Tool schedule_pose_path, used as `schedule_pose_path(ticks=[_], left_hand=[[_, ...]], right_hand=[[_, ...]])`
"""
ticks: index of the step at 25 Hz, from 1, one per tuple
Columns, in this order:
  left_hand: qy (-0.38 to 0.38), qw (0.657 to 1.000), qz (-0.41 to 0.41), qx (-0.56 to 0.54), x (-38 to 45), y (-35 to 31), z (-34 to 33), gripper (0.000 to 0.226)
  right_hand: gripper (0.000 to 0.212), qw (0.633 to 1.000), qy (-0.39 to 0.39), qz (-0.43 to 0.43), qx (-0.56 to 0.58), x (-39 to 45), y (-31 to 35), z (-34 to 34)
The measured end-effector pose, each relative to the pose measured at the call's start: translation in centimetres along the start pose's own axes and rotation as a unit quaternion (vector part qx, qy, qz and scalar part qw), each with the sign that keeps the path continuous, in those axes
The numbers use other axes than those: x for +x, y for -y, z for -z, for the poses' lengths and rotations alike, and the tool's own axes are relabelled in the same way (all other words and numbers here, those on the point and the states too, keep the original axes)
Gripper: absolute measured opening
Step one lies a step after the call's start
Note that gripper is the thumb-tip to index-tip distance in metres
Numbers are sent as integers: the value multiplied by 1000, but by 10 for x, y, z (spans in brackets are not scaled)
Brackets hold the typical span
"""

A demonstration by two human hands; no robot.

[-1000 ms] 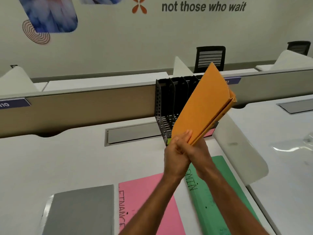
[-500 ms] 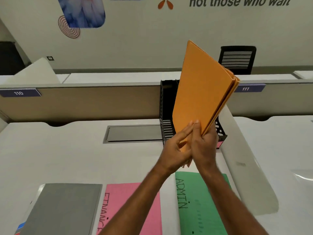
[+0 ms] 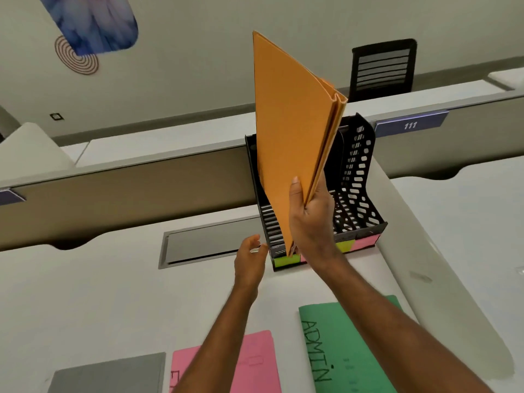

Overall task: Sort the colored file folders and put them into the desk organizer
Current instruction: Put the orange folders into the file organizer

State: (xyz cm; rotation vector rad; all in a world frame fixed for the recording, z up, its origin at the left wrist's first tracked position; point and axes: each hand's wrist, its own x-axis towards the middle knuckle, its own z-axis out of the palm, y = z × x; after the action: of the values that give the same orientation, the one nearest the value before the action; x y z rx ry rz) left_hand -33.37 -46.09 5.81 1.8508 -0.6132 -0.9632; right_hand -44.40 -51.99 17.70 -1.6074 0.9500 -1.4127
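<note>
From my remote seat, I see two bare forearms rising from the bottom edge, with no sleeves, watch, rings or gloves on either. The left hand (image 3: 249, 265) is the slimmer in view, its fingers short-nailed. The right hand (image 3: 312, 219) shows a broad back, a long thumb with a pale, trimmed nail, and faint tendons along the wrist.

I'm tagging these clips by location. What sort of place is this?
Most likely an open-plan office. White desks are split by a low partition carrying a numbered plate, 111; a black office chair stands behind, and a black desk organizer sits on the desk.
</note>
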Motion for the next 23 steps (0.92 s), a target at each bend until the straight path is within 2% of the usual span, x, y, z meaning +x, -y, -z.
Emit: schedule_pose_path(ticks=[5, 10, 13, 16, 18, 23], left_hand=[[26, 999, 17, 11, 42, 20, -20, 41], [10, 1000, 8, -21, 59, 35, -32, 38], [1, 999, 11, -36, 61, 39, -36, 39], [-4, 999, 21, -41, 60, 39, -37, 41], [-1, 999, 25, -45, 60, 39, -39, 43], [-2, 997, 29, -67, 55, 40, -42, 43]], right_hand=[[40, 1000, -4, 13, -16, 19, -44, -28], [41, 999, -30, 10, -14, 22, -79, -44], [36, 996, -69, 42, -24, 26, -86, -49], [48, 991, -120, 48, -25, 34, -93, -51], [56, 993, -108, 29, -36, 31, -100, -48], [79, 982, -41, -67, -171, -4, -116, -40]])
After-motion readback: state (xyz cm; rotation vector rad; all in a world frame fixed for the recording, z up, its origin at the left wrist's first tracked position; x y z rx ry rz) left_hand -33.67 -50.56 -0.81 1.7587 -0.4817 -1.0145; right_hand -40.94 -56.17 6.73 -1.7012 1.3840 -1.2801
